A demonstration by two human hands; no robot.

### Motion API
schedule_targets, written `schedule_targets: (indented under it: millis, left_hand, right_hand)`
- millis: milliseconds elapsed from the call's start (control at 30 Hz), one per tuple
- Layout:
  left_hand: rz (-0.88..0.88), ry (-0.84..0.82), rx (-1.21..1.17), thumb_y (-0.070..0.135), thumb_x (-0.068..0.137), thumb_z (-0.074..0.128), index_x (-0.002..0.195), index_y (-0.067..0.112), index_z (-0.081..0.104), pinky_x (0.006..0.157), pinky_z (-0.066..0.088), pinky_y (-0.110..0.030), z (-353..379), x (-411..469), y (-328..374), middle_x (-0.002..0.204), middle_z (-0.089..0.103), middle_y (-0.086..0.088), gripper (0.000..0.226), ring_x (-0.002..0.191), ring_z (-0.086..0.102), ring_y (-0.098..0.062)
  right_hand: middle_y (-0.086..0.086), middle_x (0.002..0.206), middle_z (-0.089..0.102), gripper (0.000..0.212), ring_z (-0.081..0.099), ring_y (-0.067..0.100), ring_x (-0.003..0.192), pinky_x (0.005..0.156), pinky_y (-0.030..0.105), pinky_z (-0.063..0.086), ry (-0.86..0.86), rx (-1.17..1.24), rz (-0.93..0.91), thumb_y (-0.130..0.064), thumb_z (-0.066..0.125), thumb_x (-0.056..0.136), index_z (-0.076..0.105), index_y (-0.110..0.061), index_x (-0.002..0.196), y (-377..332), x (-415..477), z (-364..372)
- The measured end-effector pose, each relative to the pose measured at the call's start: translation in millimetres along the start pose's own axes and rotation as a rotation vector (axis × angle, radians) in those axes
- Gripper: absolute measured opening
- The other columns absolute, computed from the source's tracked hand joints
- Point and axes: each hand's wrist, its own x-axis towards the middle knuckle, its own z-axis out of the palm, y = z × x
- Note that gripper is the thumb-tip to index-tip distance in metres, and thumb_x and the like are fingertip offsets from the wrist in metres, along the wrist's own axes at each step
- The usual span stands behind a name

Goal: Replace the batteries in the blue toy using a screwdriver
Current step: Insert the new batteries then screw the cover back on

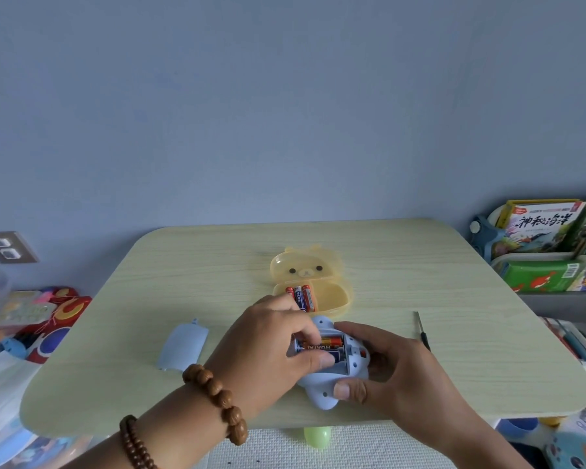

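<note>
Toy, blue (pixel 318 389), plastic, rounded lobes: lies underside up on the near middle of the pale wood-grain table (pixel 454 299), so that its battery compartment (pixel 344 365) faces the wearer. Compartment open; fitted batteries (pixel 332 341) lie side by side within, orange and blue jackets showing. Left hand (pixel 268 343), beaded bracelet (pixel 217 394) at the wrist: forefinger and thumb curled over the compartment, pinching at the fitted batteries; whether a cell is being seated or lifted out cannot be told. Right hand (pixel 393 367): grasps the toy's right side, thumb pressed on the near lobe and fingers wrapped round the far edge, evidently to keep the shell from sliding or rocking under the other hand's work. Compartment cover (pixel 183 345), matching blue: set on the table to the left, apart from the toy, out of the way but within reach for refitting. Case, yellow, bear-shaped (pixel 335 299): open just behind the toy, lid folded back, spare batteries (pixel 303 296) in its left compartment, placed close so cells pass across without a stretch. Screwdriver (pixel 423 333), dark handle: rests on the table just beyond the right hand, untouched, most likely parked until the cover needs fastening. Judged stage: cell exchange in hand; cover and screw not yet refitted.
</note>
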Motion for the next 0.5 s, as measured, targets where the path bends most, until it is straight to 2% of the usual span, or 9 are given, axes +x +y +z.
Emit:
schedule_targets:
  millis: [133,233,500]
  left_hand:
    - [-0.133,0.048,-0.085,0.054,0.064,0.075,0.091,0.036,0.061,0.07,0.055,-0.023,-7.5,-0.1,-4.1,0.09,0.061,0.02,0.035,0.082,0.06,0.0]
    - [-0.254,-0.028,-0.079,0.049,0.063,0.08,0.096,0.034,0.063,0.073,0.055,-0.022,-8.5,-1.1,-4.5,0.089,0.064,0.017,0.04,0.078,0.062,0.002]
    - [-0.367,-0.097,-0.143,0.043,0.062,0.085,0.084,0.033,0.067,0.07,0.058,-0.025,-6.7,1.5,-5.0,0.077,0.07,0.014,0.03,0.068,0.065,0.001]
  right_hand:
    - [-0.015,0.112,0.078,0.071,0.074,0.002,0.103,0.096,0.035,0.059,-0.004,-0.02,-0.003,-0.032,0.095,0.065,0.065,-0.035,0.13,-1.9,-1.2,-0.7]
    - [-0.014,0.114,0.077,0.072,0.073,0.003,0.105,0.097,0.035,0.058,-0.01,-0.021,-0.001,-0.034,0.094,0.065,0.065,-0.035,0.131,-2.5,-2.4,-1.0]
    - [-0.012,0.116,0.077,0.074,0.074,0.007,0.107,0.098,0.039,0.058,-0.016,0.004,0.004,-0.034,0.095,0.064,0.065,-0.034,0.131,-0.8,-1.2,0.2]
